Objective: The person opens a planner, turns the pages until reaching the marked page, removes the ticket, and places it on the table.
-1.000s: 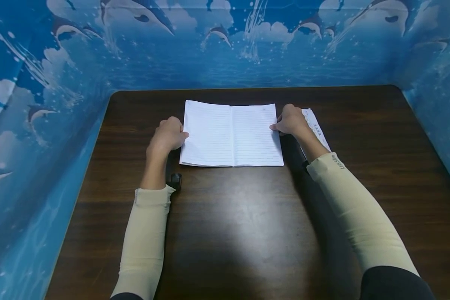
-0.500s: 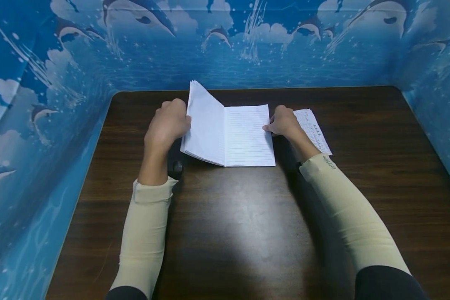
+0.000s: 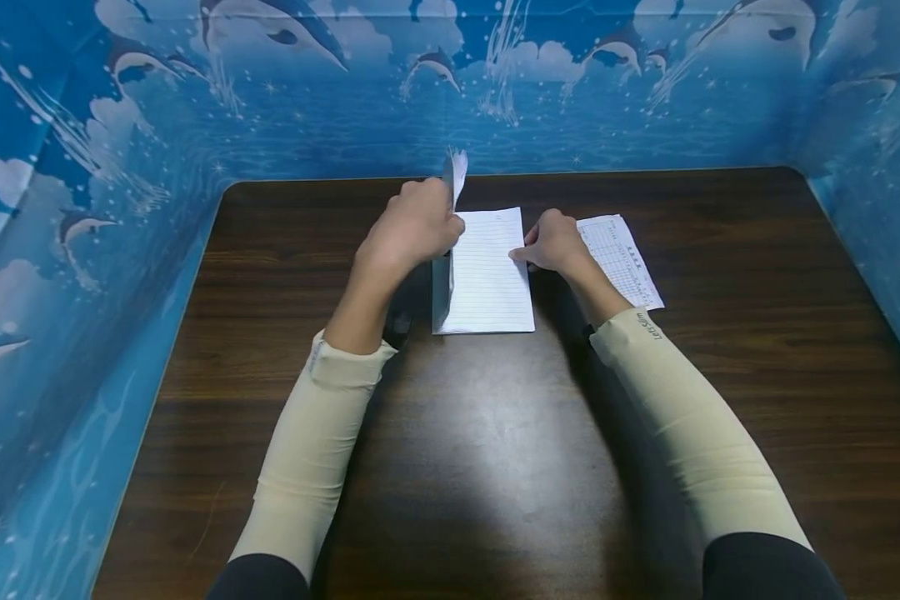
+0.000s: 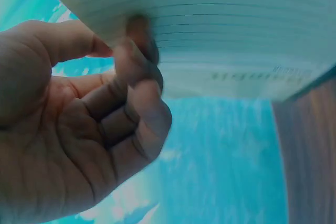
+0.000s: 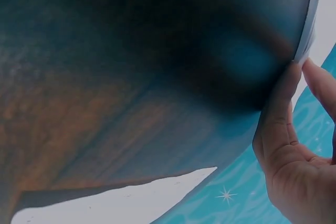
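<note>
A lined notebook [image 3: 491,287] lies on the table near its far side, its right-hand page flat. My left hand [image 3: 412,223] holds the notebook's left half nearly upright, folded over toward the right. In the left wrist view, thumb and fingertips pinch a corner of the notebook's lined cover [image 4: 231,35], while the other fingers curl loosely below. At the opposite edge, my right hand [image 3: 558,242] pinches the right margin, thumb on top of the page. The right wrist view has the notebook's edge [image 5: 306,35] between thumb and fingers.
A white sheet printed with a grid [image 3: 621,258] lies just right of the notebook, partly behind my right wrist. The dark wooden table [image 3: 210,367] has rounded far corners. Blue curtains with dolphins [image 3: 390,125] stand around its back and sides.
My left hand has lifted the notebook's left half off the table and swung it rightward until nearly upright. The notebook and right hand have slid slightly left, showing more of the printed sheet.
</note>
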`<state>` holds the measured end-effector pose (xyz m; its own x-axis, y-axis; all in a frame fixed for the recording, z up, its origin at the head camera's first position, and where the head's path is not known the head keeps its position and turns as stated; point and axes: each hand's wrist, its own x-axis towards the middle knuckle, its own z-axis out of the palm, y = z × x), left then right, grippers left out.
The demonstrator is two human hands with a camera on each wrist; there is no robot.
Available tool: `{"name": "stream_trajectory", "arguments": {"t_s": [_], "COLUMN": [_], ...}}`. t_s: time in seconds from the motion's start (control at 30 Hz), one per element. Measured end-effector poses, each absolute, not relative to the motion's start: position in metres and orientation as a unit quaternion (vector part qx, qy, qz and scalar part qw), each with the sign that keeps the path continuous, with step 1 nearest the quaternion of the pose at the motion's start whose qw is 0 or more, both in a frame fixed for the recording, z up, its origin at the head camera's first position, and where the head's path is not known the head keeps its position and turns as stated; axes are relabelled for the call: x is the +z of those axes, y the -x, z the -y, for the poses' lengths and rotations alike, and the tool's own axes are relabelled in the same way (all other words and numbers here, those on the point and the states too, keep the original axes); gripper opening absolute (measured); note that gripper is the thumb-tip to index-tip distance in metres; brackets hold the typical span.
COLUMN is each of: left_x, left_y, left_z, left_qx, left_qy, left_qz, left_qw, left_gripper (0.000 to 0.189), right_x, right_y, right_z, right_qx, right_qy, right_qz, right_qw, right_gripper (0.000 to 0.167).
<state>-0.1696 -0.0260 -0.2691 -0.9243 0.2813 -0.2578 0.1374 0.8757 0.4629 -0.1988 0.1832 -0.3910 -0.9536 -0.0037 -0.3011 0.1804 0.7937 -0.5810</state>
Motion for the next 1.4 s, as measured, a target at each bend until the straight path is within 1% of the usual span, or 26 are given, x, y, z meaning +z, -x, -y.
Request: {"name": "stream_trajectory", "arguments": {"t_s": [0.17,0.27,0.33,0.43,0.5,0.57,0.6,0.67,0.77,0.87,0.9,1.0,1.1,1.23,1.4], "left_x": [-0.286,-0.301,-0.315,-0.362,-0.394,-0.42,-0.423,-0.436,-0.443,-0.444,-0.444,-0.442,-0.442,-0.439,-0.439], "left_y": [0.176,0.182,0.189,0.211,0.225,0.234,0.232,0.233,0.23,0.224,0.222,0.214,0.206,0.198,0.194], "left_z": [0.002,-0.013,-0.022,-0.034,-0.041,-0.046,-0.048,-0.051,-0.055,-0.056,-0.056,-0.057,-0.058,-0.06,-0.055], "left_qx": [0.217,0.201,0.195,0.196,0.192,0.181,0.171,0.164,0.16,0.166,0.168,0.171,0.175,0.186,0.209], "left_qy": [-0.146,-0.158,-0.156,-0.148,-0.147,-0.148,-0.15,-0.151,-0.153,-0.147,-0.143,-0.131,-0.124,-0.12,-0.127], "left_qz": [-0.948,-0.945,-0.944,-0.939,-0.938,-0.94,-0.942,-0.944,-0.948,-0.948,-0.948,-0.95,-0.953,-0.955,-0.946], "left_qw": [0.183,0.203,0.217,0.239,0.247,0.248,0.246,0.242,0.23,0.228,0.228,0.228,0.212,0.199,0.214], "left_gripper": [0.019,0.02,0.017,0.017,0.017,0.017,0.016,0.018,0.023,0.03,0.029,0.026,0.018,0.014,0.016], "right_x": [-0.394,-0.397,-0.398,-0.4,-0.401,-0.401,-0.4,-0.399,-0.397,-0.398,-0.399,-0.402,-0.404,-0.405,-0.402], "right_y": [0.199,0.2,0.201,0.202,0.202,0.203,0.203,0.203,0.203,0.202,0.202,0.2,0.2,0.197,0.193], "right_z": [-0.183,-0.183,-0.182,-0.18,-0.18,-0.18,-0.18,-0.18,-0.18,-0.18,-0.18,-0.179,-0.179,-0.179,-0.18], "right_qx": [-0.324,-0.33,-0.335,-0.341,-0.344,-0.346,-0.348,-0.35,-0.348,-0.346,-0.346,-0.34,-0.329,-0.315,-0.31], "right_qy": [-0.033,-0.028,-0.022,-0.012,-0.007,-0.005,-0.006,-0.01,-0.013,-0.009,-0.006,0.003,0.005,0.0,0.005], "right_qz": [-0.936,-0.936,-0.935,-0.934,-0.933,-0.932,-0.93,-0.928,-0.928,-0.93,-0.93,-0.932,-0.937,-0.942,-0.943], "right_qw": [0.131,0.12,0.112,0.105,0.106,0.111,0.116,0.126,0.131,0.127,0.124,0.122,0.118,0.113,0.121], "right_gripper": [0.023,0.023,0.019,0.013,0.013,0.015,0.017,0.027,0.044,0.052,0.05,0.037,0.027,0.027,0.025]}}
